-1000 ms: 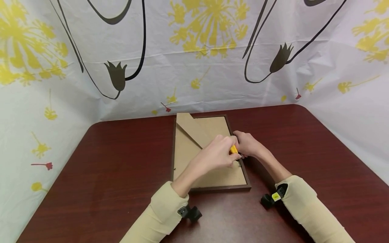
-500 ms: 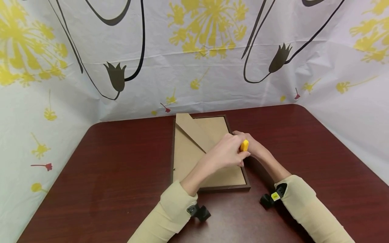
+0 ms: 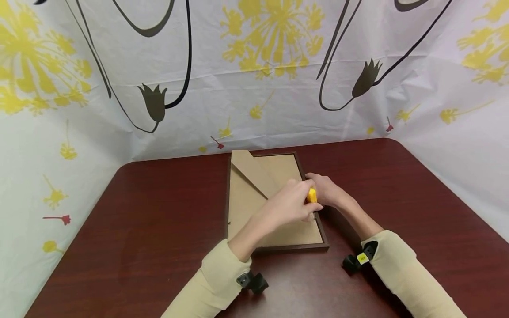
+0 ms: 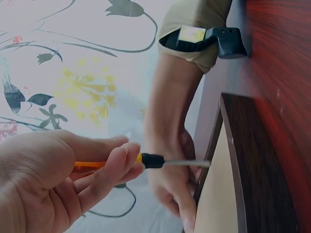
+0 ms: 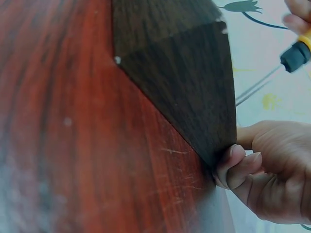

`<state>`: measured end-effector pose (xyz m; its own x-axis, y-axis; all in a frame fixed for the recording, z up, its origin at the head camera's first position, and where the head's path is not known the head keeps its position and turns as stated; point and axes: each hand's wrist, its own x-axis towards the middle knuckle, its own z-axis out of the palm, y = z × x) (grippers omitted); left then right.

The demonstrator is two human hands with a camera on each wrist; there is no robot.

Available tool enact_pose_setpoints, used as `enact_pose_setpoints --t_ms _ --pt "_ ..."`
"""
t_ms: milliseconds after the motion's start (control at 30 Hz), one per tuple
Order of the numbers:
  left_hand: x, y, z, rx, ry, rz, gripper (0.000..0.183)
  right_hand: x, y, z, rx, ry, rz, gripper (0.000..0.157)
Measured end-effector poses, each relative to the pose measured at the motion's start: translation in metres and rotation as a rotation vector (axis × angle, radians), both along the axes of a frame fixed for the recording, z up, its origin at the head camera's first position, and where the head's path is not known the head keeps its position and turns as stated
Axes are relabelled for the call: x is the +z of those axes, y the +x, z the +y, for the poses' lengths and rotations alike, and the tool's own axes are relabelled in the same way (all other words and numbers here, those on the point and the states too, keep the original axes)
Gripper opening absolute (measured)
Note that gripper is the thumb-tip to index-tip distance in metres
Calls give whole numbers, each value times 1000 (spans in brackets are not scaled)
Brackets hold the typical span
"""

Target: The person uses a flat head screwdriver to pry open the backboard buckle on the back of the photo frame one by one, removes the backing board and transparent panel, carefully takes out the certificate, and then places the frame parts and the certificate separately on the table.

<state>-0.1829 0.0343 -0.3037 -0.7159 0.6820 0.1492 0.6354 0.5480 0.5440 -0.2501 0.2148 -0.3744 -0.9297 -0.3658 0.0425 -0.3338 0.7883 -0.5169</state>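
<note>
Reddish-brown wood makes up the table, glossy and rounded at its far corners. A white sheet hangs creased behind it and along both sides, printed with yellow blooms and dark grey tulips. The dark picture frame lies back-up near the middle of the table, its tan backing board showing. A flat tan stand slants across that board from the far left corner, its lower end hidden behind a hand.

Both arms reach forward in cream sleeves, a small black camera at each wrist. The left forearm crosses over the frame; the right one comes in from its right side.

The left hand has its fingers wrapped round the yellow handle of a screwdriver, the metal shaft pointing at the frame's right rim. I can't tell whether the tip touches anything. The right hand, just beside the left, grips that same right rim, fingertips curled against its outer wall.
</note>
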Motion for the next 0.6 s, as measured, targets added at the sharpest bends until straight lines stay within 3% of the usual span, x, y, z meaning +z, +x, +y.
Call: enact_pose_setpoints --t_ms 167,267,433,600 --pt "-4 -1 -17 9 9 -56 18 0 -2 -2 -65 -21 -201 59" --pt "-9 -3 -26 0 18 -4 18 -1 -3 -1 -58 -35 -200 60" --pt "-17 -3 -40 0 -24 75 17 -2 -1 -1 -73 -48 -199 77" --pt "-25 -2 -57 13 -99 84 16 -1 1 -1 -88 -57 -218 85"
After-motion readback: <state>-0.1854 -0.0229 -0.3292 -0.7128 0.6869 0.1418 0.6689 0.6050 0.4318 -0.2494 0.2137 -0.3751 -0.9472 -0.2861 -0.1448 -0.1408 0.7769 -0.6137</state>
